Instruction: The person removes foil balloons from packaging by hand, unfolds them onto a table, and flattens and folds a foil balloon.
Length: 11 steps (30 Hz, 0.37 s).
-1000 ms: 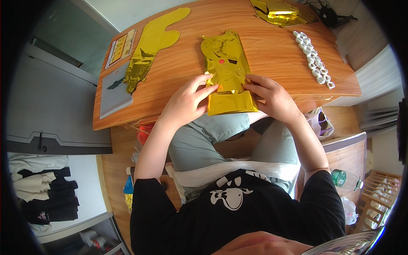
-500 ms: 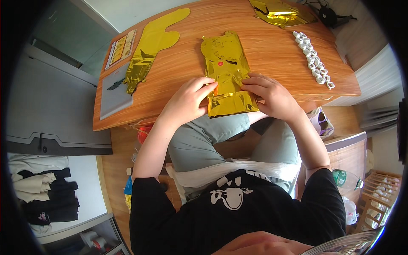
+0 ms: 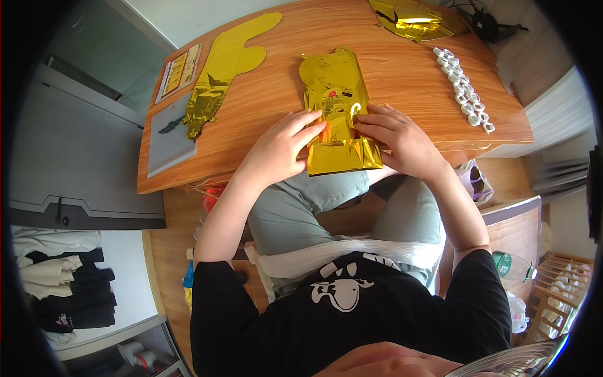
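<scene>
**Both hands pressing a gold foil balloon flat at the counter's near edge**

The folded gold foil balloon (image 3: 336, 116) lies in the upper middle of the frame on the wooden counter (image 3: 402, 69), its lower end hanging just over the near edge. The left hand (image 3: 279, 147) rests on its left side, fingers spread and pressed flat against the foil. The right hand (image 3: 396, 135) covers the right side, fingers laid down together, with the fingertips near a small curl of foil at the middle; whether it pinches that curl I cannot tell

In the upper left of the frame a second flat gold balloon (image 3: 229, 66) lies beside a printed card (image 3: 179, 70) and a grey pad (image 3: 168, 135). At the top right sits crumpled gold foil (image 3: 414, 17), with a string of white rings (image 3: 463, 91) below it

The risks, as I judge them: thin foil creases or tears under hard pressure, and a fingernail could puncture it. The overhanging end could slide off the edge if either hand lifts, since slick foil grips the wood poorly
</scene>
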Motion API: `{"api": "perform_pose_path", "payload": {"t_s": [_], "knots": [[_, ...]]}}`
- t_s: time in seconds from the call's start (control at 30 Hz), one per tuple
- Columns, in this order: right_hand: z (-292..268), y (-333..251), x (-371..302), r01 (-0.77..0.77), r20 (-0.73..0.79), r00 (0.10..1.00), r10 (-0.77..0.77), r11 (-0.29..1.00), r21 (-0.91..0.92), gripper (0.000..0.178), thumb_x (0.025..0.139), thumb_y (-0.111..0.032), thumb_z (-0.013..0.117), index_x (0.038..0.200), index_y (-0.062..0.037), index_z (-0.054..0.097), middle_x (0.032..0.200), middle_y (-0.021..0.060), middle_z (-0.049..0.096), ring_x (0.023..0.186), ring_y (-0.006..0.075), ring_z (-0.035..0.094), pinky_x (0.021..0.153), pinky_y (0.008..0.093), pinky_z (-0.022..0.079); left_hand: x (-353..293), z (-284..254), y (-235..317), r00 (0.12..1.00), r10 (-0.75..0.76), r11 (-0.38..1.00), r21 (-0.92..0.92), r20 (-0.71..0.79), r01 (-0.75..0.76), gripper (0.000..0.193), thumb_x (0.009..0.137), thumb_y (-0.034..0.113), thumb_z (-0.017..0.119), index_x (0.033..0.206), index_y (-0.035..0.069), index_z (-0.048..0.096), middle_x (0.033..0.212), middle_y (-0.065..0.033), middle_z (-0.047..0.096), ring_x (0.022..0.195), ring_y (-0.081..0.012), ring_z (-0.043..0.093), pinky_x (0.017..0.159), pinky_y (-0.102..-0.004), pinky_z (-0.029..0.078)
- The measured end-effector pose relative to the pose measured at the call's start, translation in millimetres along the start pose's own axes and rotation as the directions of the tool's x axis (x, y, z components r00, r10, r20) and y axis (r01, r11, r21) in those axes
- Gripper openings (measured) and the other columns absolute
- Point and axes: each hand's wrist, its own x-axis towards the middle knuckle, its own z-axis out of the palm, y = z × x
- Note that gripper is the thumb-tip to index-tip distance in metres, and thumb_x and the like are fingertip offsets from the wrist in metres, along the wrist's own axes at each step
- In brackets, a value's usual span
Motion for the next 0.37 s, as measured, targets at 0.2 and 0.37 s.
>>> {"api": "perform_pose_path", "payload": {"t_s": [0.2,0.37], "knots": [[0.1,-3.3,-0.3,-0.093,0.043,0.995,0.091,0.994,0.064,0.060,0.078,0.002,0.072,0.136,-0.0064,0.061,0.145,0.0151,0.056,0.130,0.0358,0.057,0.106,0.0437,0.050,-0.4,1.4,-0.4,1.000,-0.006,1.000,-0.015,-0.015,0.006,0.062,0.078,0.011,0.078,0.138,0.007,0.059,0.147,-0.0105,0.054,0.133,-0.0313,0.054,0.111,-0.0437,0.047],[-0.7,-4.0,-1.1,-0.125,0.037,0.992,0.122,0.989,0.085,0.072,0.077,0.003,0.072,0.146,-0.0098,0.053,0.157,0.0146,0.044,0.130,0.0364,0.057,0.103,0.0416,0.052,-0.7,1.8,-0.8,0.999,-0.040,0.998,-0.048,0.005,0.040,0.069,0.076,0.000,0.072,0.142,0.010,0.056,0.149,-0.0106,0.053,0.137,-0.0300,0.051,0.115,-0.0418,0.044]]}}
